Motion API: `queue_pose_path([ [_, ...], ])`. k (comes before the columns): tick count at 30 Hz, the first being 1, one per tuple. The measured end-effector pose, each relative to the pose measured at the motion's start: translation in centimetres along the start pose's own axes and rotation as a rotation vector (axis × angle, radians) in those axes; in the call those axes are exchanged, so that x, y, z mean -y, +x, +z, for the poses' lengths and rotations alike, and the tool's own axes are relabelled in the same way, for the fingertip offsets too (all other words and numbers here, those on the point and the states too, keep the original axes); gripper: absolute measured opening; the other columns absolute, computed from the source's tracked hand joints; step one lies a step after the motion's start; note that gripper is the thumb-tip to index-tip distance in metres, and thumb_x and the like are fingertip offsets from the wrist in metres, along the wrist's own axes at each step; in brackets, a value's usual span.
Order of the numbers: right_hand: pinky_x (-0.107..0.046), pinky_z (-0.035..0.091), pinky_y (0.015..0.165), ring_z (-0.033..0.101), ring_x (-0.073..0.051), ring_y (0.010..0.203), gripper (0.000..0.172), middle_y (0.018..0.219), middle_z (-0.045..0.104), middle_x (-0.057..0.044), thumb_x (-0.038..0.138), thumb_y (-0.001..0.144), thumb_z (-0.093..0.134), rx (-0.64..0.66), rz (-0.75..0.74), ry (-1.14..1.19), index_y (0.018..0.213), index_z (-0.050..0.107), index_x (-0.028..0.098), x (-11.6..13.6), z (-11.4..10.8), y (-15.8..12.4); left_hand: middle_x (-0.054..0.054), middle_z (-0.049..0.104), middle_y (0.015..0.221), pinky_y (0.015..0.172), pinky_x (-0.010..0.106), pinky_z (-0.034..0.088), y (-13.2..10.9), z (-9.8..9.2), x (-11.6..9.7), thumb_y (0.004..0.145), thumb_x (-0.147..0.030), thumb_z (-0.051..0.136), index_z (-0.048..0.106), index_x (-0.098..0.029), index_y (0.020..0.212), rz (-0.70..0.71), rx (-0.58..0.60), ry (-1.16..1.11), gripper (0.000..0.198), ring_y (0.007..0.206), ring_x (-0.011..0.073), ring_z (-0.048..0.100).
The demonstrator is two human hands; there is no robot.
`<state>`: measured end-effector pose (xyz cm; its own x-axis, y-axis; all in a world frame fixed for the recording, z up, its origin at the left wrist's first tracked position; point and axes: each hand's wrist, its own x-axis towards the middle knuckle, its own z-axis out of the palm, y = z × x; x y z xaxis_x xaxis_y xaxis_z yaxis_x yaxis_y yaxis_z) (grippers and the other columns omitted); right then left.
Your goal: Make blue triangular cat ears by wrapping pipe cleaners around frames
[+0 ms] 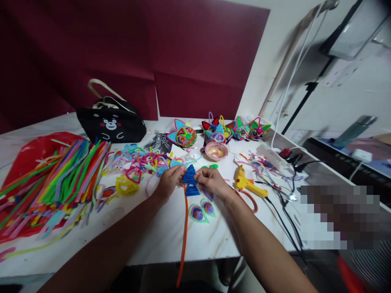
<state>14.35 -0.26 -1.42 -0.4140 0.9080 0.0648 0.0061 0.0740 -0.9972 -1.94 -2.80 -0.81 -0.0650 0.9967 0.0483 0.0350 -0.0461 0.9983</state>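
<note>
Between my two hands is a blue triangle of pipe cleaner (190, 176). My left hand (170, 182) pinches its left edge, and the fingers of my right hand (213, 181) are closed on its right side. An orange pipe cleaner (185, 228) hangs from near my left fingertips down past the table's front edge; its upper end is partly hidden. Just below the triangle lies a second blue pipe-cleaner piece (193, 190). Two teardrop eye shapes (198, 214) with purple centres and pale green rims rest on the white table (152, 248) in front of me.
A yellow glue gun (249, 184) with a black cord lies right of my hands. Pipe-cleaner bundles (67, 175) cover a red plastic bag (33, 152) at left. Behind stand a black bag (111, 124), a bowl (216, 151) and several colourful cat-eared heads (185, 136). A person, pixelated, is at right.
</note>
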Motion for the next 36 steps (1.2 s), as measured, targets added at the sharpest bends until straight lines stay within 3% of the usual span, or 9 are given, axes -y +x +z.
queue_pose_path([
  [3,-0.022,0.029,0.045,0.038,-0.008,0.046,0.023,0.053,0.045,0.005,0.038,0.068,0.062,-0.021,-0.027,-0.049,0.069,0.054,0.016,-0.3,-0.1,0.1,-0.003,0.055,0.047,0.043,0.02,0.04,0.0,0.0,0.1,0.071,-0.04,0.061,0.055,-0.016,0.066,0.019,0.083,0.14,0.026,0.042,0.0105,0.051],
  [7,-0.023,0.036,0.052,0.045,-0.01,0.054,0.019,0.064,0.052,0.002,0.032,0.075,0.059,-0.194,-0.235,-0.295,0.087,0.059,0.018,-0.4,0.1,-0.1,-0.002,0.057,0.047,0.043,0.02,0.039,-0.1,0.0,0.6,0.072,-0.038,0.061,0.053,-0.017,0.063,0.095,0.058,0.235,0.024,0.041,0.0102,0.05],
  [12,-0.025,0.04,0.061,0.051,-0.014,0.066,0.013,0.075,0.056,-0.003,0.027,0.084,0.05,-0.286,-0.449,-0.612,0.08,0.06,0.019,0.2,0.5,-0.6,-0.003,0.058,0.049,0.047,0.021,0.041,-0.3,0.1,1.3,0.073,-0.038,0.059,0.058,-0.018,0.068,0.194,0.036,0.341,0.02,0.046,0.0123,0.056],
  [21,-0.026,0.039,0.065,0.052,-0.015,0.069,0.015,0.077,0.056,-0.004,0.025,0.088,0.046,-0.276,-0.543,-0.783,0.083,0.058,0.018,0.1,0.6,-0.8,-0.001,0.06,0.058,0.051,0.021,0.04,-0.7,0.6,1.1,0.077,-0.034,0.054,0.058,-0.017,0.069,0.352,-0.023,0.58,0.019,0.052,0.0119,0.055],
  [29,-0.025,0.039,0.063,0.05,-0.014,0.066,0.012,0.075,0.055,-0.003,0.022,0.086,0.046,-0.28,-0.526,-0.806,0.079,0.055,0.018,0.4,0.7,-0.9,0.0,0.059,0.061,0.055,0.021,0.038,-1.1,0.6,1.1,0.077,-0.028,0.052,0.055,-0.019,0.063,0.516,-0.068,0.806,0.017,0.055,0.0112,0.052],
  [32,-0.025,0.038,0.062,0.049,-0.014,0.065,0.009,0.073,0.054,-0.003,0.019,0.083,0.047,-0.276,-0.508,-0.802,0.078,0.054,0.018,0.4,0.8,-0.8,0.0,0.057,0.057,0.053,0.021,0.037,-1.1,0.7,1.0,0.075,-0.027,0.053,0.054,-0.019,0.061,0.471,-0.056,0.743,0.016,0.053,0.0112,0.052],
  [36,-0.024,0.038,0.061,0.049,-0.014,0.064,0.007,0.072,0.053,-0.002,0.019,0.081,0.048,-0.259,-0.507,-0.767,0.078,0.054,0.018,0.3,0.7,-0.8,-0.002,0.057,0.05,0.048,0.021,0.04,-0.9,0.8,0.9,0.074,-0.029,0.053,0.055,-0.018,0.064,0.269,0.011,0.492,0.015,0.048,0.0119,0.055],
])
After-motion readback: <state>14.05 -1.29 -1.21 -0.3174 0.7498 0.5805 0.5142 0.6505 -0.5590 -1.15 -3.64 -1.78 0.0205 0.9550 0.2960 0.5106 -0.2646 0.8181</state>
